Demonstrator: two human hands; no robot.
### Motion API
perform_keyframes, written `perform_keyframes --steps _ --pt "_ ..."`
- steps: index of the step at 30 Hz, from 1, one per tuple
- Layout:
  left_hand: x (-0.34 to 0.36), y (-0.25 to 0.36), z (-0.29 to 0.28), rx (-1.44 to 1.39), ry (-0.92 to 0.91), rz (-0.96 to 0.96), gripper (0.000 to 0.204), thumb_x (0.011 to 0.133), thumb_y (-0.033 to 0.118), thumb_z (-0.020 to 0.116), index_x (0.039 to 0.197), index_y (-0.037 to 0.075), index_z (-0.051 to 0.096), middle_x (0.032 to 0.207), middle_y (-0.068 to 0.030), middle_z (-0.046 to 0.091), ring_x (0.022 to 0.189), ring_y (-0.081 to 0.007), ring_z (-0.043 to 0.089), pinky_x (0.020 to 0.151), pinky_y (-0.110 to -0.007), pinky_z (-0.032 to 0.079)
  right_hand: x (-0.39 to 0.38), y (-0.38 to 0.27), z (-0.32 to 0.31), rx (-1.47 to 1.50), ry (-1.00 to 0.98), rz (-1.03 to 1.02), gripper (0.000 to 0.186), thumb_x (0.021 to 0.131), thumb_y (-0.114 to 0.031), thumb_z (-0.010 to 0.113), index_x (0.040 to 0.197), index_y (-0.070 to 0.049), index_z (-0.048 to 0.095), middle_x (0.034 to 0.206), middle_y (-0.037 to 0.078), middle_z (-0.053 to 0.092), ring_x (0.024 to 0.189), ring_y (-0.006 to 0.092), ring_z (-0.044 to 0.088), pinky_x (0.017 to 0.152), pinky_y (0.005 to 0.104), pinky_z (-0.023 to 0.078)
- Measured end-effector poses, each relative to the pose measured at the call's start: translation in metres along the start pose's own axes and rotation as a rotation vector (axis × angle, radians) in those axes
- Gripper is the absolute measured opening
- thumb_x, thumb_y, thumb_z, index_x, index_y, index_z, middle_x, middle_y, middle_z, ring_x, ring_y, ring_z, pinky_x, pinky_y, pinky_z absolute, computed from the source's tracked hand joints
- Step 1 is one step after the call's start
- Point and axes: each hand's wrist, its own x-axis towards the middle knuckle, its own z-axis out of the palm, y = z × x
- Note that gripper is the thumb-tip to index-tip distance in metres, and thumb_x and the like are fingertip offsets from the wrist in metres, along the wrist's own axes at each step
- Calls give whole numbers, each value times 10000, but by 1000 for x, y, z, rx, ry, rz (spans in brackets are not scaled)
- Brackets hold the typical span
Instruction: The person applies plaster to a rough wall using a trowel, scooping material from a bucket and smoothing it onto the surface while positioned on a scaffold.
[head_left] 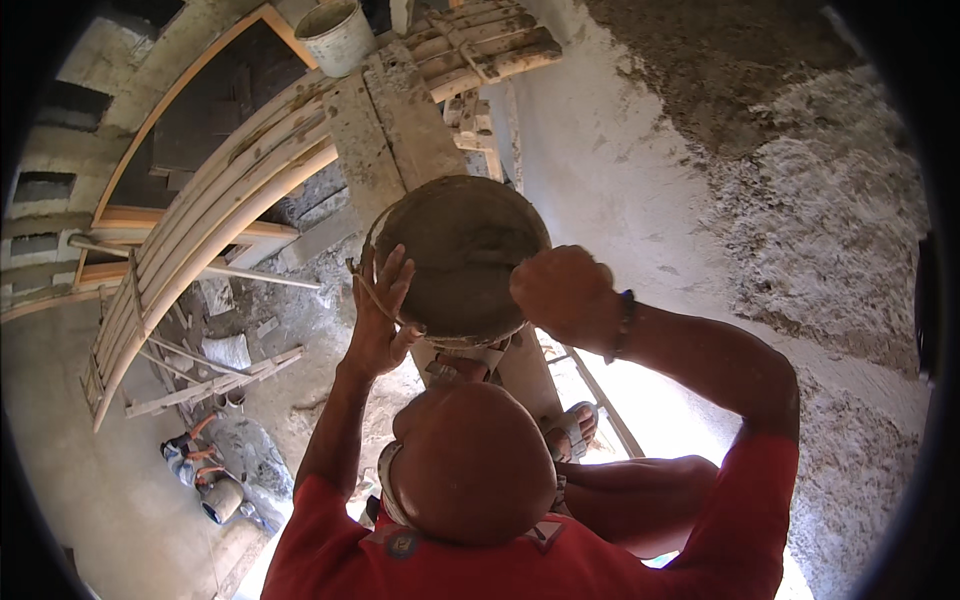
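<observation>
A round bucket [449, 223] of wet grey-brown mortar [445, 285] is in front of me above a dirty plank. My left hand [382, 305] grips its left rim, fingers spread along the side beside the wire handle. My right hand [562, 287] is a closed fist at the right side of the mortar, a band on its wrist; what it holds is hidden. A sandalled foot [572, 425] rests below the bucket on the right.
Planks [370, 125] and bundled poles [220, 190] stretch ahead, with a pale bucket [335, 40]. A partly rough plastered wall [610, 180] rises at right. Far below left, another person [185, 460] works by a drum [223, 500] near loose timber [215, 385].
</observation>
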Motion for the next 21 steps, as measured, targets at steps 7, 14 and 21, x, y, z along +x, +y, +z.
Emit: perform_keyframes --steps 7,14,21 --pt "-17 -21 4 146 -308 79 822 766 298 769 1453 69 381 1613 -173 168 1484 -479 39 1177 -625 135 -53 44 -46 -170 185 120 138 847 -103 597 966 -62 655 885 119 644 796 252 655 628 371 557" --pt "14 -21 24 165 245 53 275 772 34 733 1029 96 656 1120 -114 602 1094 -388 546 868 -499 437 -50 24 -23 -16 156 135 109 841 -110 606 887 -48 684 769 127 650 714 255 674 603 380 551" --pt "20 -22 34 126 168 -156 268 721 134 800 944 100 654 1074 -143 573 1045 -341 537 885 -496 393 19 -13 3 -119 225 47 58 745 -127 659 706 -109 697 707 71 655 738 217 677 606 378 530"
